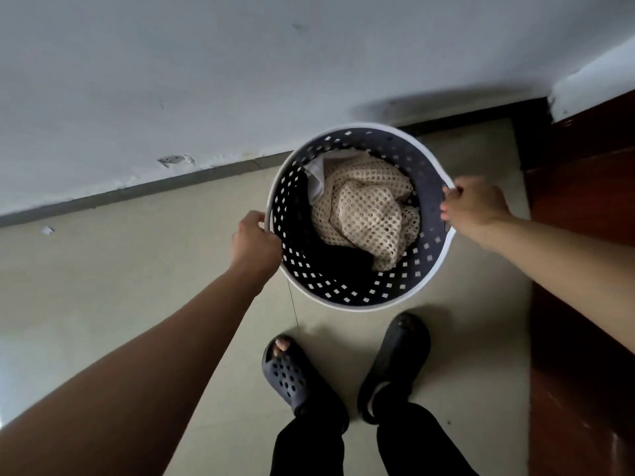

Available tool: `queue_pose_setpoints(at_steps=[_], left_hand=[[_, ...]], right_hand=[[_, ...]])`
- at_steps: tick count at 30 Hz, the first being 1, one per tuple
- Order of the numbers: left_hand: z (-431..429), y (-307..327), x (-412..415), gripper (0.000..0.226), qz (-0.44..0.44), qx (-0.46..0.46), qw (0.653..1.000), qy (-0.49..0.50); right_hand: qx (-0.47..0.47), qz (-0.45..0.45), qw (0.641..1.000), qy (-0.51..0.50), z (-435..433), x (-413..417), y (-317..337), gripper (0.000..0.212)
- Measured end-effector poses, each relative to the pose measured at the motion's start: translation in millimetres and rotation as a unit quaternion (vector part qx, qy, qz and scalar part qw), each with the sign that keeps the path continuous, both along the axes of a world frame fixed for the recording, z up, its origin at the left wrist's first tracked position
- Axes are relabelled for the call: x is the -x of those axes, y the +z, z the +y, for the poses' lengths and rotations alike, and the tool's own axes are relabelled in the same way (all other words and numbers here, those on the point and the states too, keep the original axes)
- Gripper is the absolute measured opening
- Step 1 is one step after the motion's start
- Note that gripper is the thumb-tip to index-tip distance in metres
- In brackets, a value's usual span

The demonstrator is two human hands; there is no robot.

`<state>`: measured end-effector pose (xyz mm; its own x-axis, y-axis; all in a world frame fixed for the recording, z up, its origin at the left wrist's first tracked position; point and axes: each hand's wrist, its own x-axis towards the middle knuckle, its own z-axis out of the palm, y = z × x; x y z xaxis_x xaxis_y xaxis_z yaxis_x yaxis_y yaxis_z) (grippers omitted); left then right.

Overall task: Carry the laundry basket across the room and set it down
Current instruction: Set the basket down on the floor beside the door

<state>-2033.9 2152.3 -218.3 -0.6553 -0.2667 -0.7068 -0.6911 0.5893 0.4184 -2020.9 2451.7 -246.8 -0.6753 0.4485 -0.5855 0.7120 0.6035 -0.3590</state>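
Observation:
A round laundry basket (347,297) with a white rim and dark perforated walls is in front of me, seen from above. Inside lie a cream openwork knit garment (364,214), a bit of white cloth and dark clothing. My left hand (254,245) grips the rim on the left side. On the right side, my right hand (476,207) grips the rim. I cannot tell whether the basket rests on the floor or hangs just above it.
Beige floor tiles (137,286) spread to the left. A white wall (206,80) with a dark skirting runs close behind the basket. A reddish-brown wooden door or cabinet (584,269) stands at the right. My feet in dark perforated slippers (292,376) are just behind the basket.

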Motion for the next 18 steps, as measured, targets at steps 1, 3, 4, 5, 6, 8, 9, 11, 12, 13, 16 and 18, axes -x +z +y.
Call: queue_pose_setpoints(at_steps=[1,3,4,5,6,8,9,11,12,13,16,18], left_hand=[[1.4,-8.1,5.0,0.038,0.015,0.012,1.0,-0.003],[4.4,-18.7,12.8,0.039,0.04,0.038,0.998,-0.006],[5.8,-20.5,15.3,0.039,0.049,0.051,0.997,-0.01],[6.5,-22.5,16.4,0.04,0.056,0.059,0.997,-0.015],[7.0,-21.7,16.6,0.04,0.059,0.062,0.996,-0.021],[4.9,-16.9,13.0,0.043,0.053,0.056,0.996,-0.046],[1.6,-13.2,9.7,0.044,0.042,0.054,0.996,-0.065],[-6.3,-0.8,3.0,0.043,0.01,0.051,0.994,-0.093],[-10.5,8.5,0.2,0.041,-0.004,0.044,0.995,-0.093],[-14.8,19.4,-2.7,0.04,-0.017,0.033,0.996,-0.084],[-25.4,72.2,-12.8,0.032,-0.06,-0.025,0.997,-0.028],[-32.6,118.4,-24.6,0.026,-0.081,-0.058,0.995,-0.012]], right_hand=[[-0.011,0.003,1.0,0.007,-1.2,4.6,-8.2,0.03],[-0.043,0.02,0.999,0.024,-2.9,11.4,-19.8,0.03],[-0.058,0.028,0.997,0.031,-3.2,13.2,-22.4,0.031],[-0.069,0.036,0.996,0.037,-3.3,13.4,-24.8,0.033],[-0.068,0.038,0.996,0.039,-3.7,12.9,-24.5,0.035],[-0.053,0.027,0.998,0.036,-3.4,10.4,-19.4,0.037],[-0.049,0.011,0.998,0.04,-2.8,9.1,-15.2,0.036],[-0.054,-0.028,0.996,0.062,-2.2,7.2,1.2,0.03],[-0.054,-0.042,0.995,0.069,-3.0,6.0,13.7,0.026],[-0.052,-0.044,0.995,0.071,-3.3,4.2,27.7,0.022],[-0.003,-0.028,0.999,0.029,-6.7,-6.1,79.9,0.022],[0.081,-0.006,0.996,-0.019,-11.4,-16.1,124.5,0.018]])
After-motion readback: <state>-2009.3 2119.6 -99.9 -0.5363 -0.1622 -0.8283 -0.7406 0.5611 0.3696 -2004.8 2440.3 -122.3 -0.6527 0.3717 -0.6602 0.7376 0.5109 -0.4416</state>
